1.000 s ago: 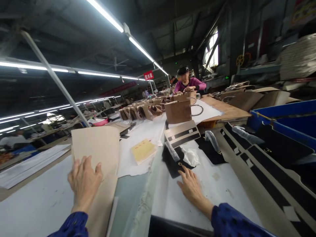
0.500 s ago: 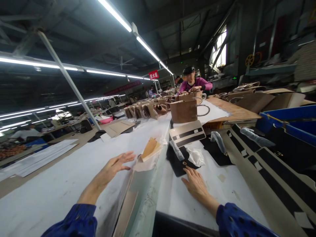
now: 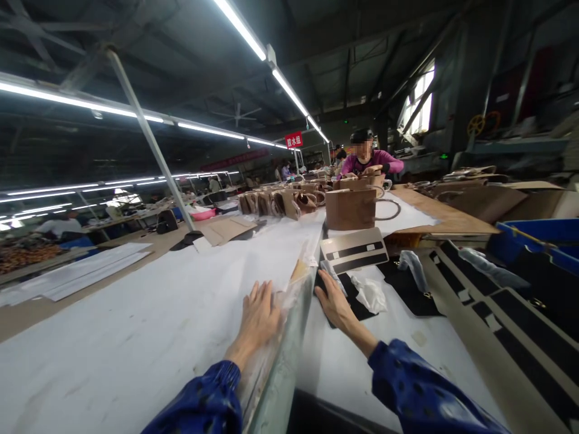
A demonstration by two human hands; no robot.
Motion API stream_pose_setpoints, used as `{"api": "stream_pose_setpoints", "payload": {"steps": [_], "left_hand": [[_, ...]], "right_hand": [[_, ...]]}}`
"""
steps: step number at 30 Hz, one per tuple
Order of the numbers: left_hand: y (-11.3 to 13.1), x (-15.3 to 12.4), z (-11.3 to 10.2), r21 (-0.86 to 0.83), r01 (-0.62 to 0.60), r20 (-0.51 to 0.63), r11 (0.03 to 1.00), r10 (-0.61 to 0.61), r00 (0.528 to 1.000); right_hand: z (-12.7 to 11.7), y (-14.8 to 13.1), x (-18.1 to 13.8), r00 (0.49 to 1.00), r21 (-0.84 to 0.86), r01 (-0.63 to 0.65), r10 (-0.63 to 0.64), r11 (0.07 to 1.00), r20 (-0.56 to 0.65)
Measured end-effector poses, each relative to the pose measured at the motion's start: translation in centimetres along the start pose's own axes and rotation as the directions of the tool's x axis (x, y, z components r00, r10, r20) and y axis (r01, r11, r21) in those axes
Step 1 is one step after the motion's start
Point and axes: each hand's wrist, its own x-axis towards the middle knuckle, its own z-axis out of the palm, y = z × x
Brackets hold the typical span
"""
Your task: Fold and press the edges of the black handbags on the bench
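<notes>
My left hand (image 3: 257, 316) lies flat with fingers stretched out on the white paper-covered bench (image 3: 136, 325), right at the clear plastic edge strip (image 3: 289, 313). A yellow-tan card (image 3: 300, 269) pokes up just beyond its fingertips. My right hand (image 3: 332, 303) rests with fingers extended on a black leather piece (image 3: 350, 301), next to a white crumpled wrapper (image 3: 371, 293). Neither hand grips anything.
A striped beige-and-black panel (image 3: 353, 249) lies past the black piece. Brown handbags (image 3: 350, 208) stand in a row farther along. A person in a purple top (image 3: 377, 161) works at the far end. Blue bin (image 3: 538, 238) and long black-beige strips (image 3: 488, 301) lie at right.
My left hand let go of the large beige sheet and slid right to the bench edge. My right hand shifted left and forward onto the black piece. The view tilted up.
</notes>
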Motion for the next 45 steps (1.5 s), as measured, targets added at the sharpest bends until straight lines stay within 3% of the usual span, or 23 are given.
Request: {"api": "stream_pose_setpoints", "payload": {"steps": [2, 5, 9, 12, 15, 20, 23, 26, 35, 45], "left_hand": [[-0.2, 0.1, 0.0, 0.041, -0.030, -0.017, 0.999, 0.030, 0.999], [-0.8, 0.6, 0.0, 0.097, -0.082, -0.043, 0.992, 0.087, 0.995], [-1.8, 1.0, 0.5, 0.176, -0.130, -0.049, 0.976, 0.140, 0.989], [-1.9, 0.9, 1.3, 0.234, -0.206, 0.015, 0.950, 0.208, 0.978], [-1.7, 0.6, 2.1, 0.273, -0.267, 0.098, 0.924, 0.249, 0.963], [-1.7, 0.3, 2.6, 0.341, -0.309, 0.141, 0.888, 0.276, 0.951], [-2.4, 0.5, 3.0, 0.391, -0.387, 0.157, 0.835, 0.354, 0.922], [-3.4, 1.0, 3.7, 0.436, -0.437, 0.149, 0.787, 0.415, 0.897], [-6.2, 2.1, 5.7, 0.516, -0.484, 0.078, 0.707, 0.524, 0.848], [-7.6, 2.6, 6.2, 0.553, -0.537, 0.050, 0.637, 0.618, 0.784]], "right_hand": [[1.0, -1.1, 2.4, 0.999, -0.012, -0.037, 0.037, 0.999, -0.007], [2.0, -3.0, 3.5, 0.997, -0.041, -0.081, 0.081, 0.996, 0.000], [2.6, -6.1, 2.2, 0.997, -0.051, -0.058, 0.060, 0.997, 0.039], [2.0, -7.4, 0.6, 0.996, -0.047, -0.018, 0.022, 0.999, 0.088], [-0.6, -6.9, -2.6, 0.988, -0.076, -0.010, 0.021, 0.997, 0.151], [-8.9, -2.8, -12.2, 0.957, -0.215, -0.040, 0.099, 0.976, 0.273], [-13.2, -1.2, -17.6, 0.946, -0.326, -0.093, 0.185, 0.941, 0.265], [-14.7, -0.8, -20.0, 0.948, -0.387, -0.128, 0.227, 0.913, 0.223], [-13.6, -0.9, -20.1, 0.968, -0.416, -0.168, 0.230, 0.893, 0.103], [-14.2, -1.6, -19.8, 0.969, -0.430, -0.159, 0.224, 0.889, 0.105]]}}
